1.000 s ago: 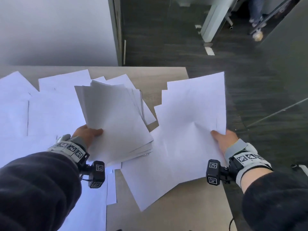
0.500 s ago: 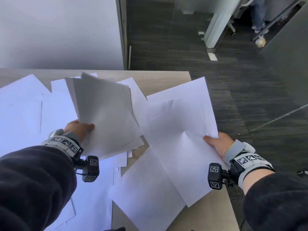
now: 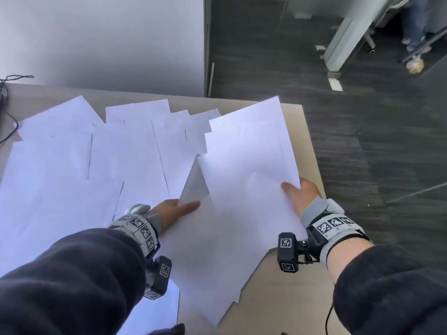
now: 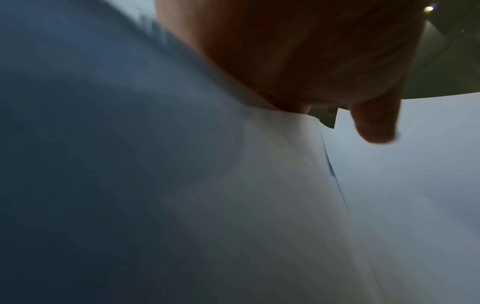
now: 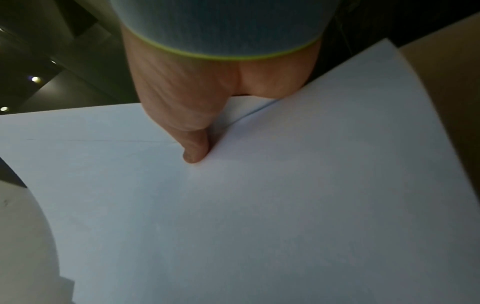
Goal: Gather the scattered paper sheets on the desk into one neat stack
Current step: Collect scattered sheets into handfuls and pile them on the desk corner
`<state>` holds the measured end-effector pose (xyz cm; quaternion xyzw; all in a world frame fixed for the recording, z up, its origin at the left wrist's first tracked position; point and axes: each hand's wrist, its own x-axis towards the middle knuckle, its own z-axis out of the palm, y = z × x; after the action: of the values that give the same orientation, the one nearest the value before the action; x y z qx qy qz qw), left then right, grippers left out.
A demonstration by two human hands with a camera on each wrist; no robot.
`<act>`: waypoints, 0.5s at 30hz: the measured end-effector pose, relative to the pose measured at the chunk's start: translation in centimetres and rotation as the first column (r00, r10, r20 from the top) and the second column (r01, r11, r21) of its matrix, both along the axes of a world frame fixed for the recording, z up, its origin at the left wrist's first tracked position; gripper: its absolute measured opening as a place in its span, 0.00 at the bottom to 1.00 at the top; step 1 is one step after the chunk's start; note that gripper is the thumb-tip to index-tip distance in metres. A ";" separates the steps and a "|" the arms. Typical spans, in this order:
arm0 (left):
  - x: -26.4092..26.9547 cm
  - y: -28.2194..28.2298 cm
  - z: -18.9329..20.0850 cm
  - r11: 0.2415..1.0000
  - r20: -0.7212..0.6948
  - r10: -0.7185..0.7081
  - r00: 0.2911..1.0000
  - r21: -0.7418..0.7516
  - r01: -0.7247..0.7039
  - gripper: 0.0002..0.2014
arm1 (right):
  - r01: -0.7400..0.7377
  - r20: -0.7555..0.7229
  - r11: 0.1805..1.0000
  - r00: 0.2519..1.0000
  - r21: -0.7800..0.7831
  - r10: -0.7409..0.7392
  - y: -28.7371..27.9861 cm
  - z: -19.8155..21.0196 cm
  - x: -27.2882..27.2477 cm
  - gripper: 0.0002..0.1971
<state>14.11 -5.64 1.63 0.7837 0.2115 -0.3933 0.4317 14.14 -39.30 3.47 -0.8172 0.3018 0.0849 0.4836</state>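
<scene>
Between our hands, the gathered sheets [image 3: 242,201] lie on the tabletop [image 3: 300,298]: right hand [image 3: 301,198] pinches their right edge w/ thumb on top, left hand [image 3: 174,210] grips their left edge; scattered sheets [image 3: 84,165] spread left of it.

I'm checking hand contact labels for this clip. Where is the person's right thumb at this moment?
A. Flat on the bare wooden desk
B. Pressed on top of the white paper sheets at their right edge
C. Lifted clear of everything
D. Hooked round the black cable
B: the right hand grips the bundle of white paper sheets, and the right wrist view shows its thumb on the top sheet.
</scene>
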 end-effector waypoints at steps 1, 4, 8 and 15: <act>-0.4 -0.2 0.1 0.998 0.015 -0.064 0.998 0.011 0.064 0.23 | 0.009 0.011 1.000 1.000 0.007 -0.009 0.3 -0.2 0.0 0.04; -1.2 0.4 -0.3 0.989 0.032 -0.129 0.991 0.077 0.127 0.14 | 0.057 0.029 0.998 0.998 0.035 -0.058 1.2 -1.0 0.4 0.03; -1.9 1.6 -1.2 0.997 0.038 0.008 0.999 0.078 -0.011 0.12 | 0.209 0.048 0.977 0.976 0.044 -0.211 0.1 -1.5 0.3 0.08; -2.6 3.4 -3.0 0.901 0.065 0.433 0.899 -0.060 -0.430 0.20 | 0.465 0.002 0.884 0.885 -0.059 -0.465 -3.2 -0.5 -0.7 0.15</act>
<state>11.46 -2.29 -1.35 0.7223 0.3544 -0.2622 0.5329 13.42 -42.45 3.01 -0.7342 0.4939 -0.0374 0.4643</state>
